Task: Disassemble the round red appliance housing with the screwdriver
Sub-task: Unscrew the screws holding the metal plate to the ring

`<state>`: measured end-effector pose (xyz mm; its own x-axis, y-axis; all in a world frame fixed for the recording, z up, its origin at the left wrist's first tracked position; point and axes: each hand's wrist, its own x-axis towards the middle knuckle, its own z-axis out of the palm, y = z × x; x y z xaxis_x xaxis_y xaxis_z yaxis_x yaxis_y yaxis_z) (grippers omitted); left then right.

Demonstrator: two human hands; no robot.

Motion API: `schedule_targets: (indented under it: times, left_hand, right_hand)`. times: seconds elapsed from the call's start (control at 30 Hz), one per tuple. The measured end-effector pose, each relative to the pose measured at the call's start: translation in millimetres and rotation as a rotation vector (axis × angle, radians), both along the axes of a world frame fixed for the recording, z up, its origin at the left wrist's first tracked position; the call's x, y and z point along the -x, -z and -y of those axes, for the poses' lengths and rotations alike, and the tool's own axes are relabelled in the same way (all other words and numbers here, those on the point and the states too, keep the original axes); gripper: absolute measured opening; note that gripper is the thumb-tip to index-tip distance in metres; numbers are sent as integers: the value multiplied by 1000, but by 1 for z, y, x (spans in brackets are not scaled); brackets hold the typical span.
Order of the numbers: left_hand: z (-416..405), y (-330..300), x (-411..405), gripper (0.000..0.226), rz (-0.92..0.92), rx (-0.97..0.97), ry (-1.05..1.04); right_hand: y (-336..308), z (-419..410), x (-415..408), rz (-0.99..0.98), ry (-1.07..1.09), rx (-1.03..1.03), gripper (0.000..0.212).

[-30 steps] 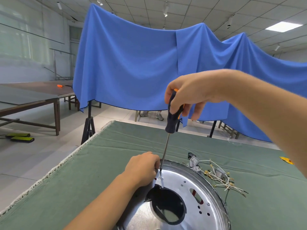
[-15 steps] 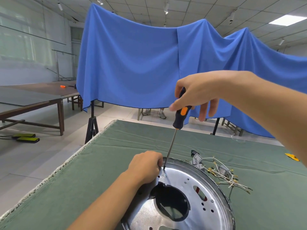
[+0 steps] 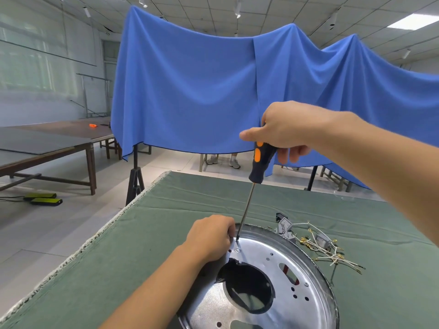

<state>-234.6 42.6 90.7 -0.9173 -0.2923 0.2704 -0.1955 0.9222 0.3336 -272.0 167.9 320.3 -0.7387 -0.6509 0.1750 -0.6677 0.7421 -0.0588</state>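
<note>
The round housing (image 3: 292, 276) lies on the green-covered table (image 3: 133, 252), showing its shiny metal base plate with a dark central opening; red shows only through a slot. My right hand (image 3: 285, 129) grips the black-and-orange handle of the screwdriver (image 3: 260, 162), held nearly upright. Its tip meets the plate near the far left rim, just above a small screw (image 3: 238, 250). My left hand (image 3: 211, 236) rests curled on the housing's left rim beside the tip; what its fingers hold is hidden.
A tangle of white wires with brass terminals and small metal parts (image 3: 316, 243) lies right of the housing. The table's frayed left edge (image 3: 90, 243) drops to the floor. A blue cloth (image 3: 202, 91) hangs behind; wooden tables (image 3: 47, 143) stand far left.
My right hand has turned on the handle, thumb now pointing left with the orange inlays facing me. The shaft leans a little more to the right. My left hand stays on the rim.
</note>
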Motion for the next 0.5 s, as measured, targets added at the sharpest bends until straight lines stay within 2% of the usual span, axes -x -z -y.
schedule_targets:
  times: [0.03,0.1,0.2,0.27,0.3,0.33,0.4,0.47,0.5]
  left_hand:
    - [0,0,0,17,1,5,1]
    - [0,0,0,17,3,7,2]
    - [1,-1,0,17,6,7,0]
    - [1,0,0,17,7,4,-2]
    - [1,0,0,18,8,4,-3]
    - [0,0,0,18,9,5,-2]
    - [-2,-1,0,17,11,13,4]
    - [-2,-1,0,16,10,18,11]
    - [-2,-2,0,16,7,18,11]
  right_hand:
    - [0,0,2,6,-15,5,31]
    - [-4,-2,2,139,-74,3,9]
    - [-9,-5,-3,239,-95,-20,22]
    - [-3,-5,-1,154,-45,-29,42]
    - [-1,-5,0,86,-37,-30,45]
    - [1,-5,3,36,-70,-10,38]
    - [1,-6,6,98,-192,41,13]
    - [-4,-8,5,214,-264,38,16]
    - [-5,-7,5,207,-253,23,13]
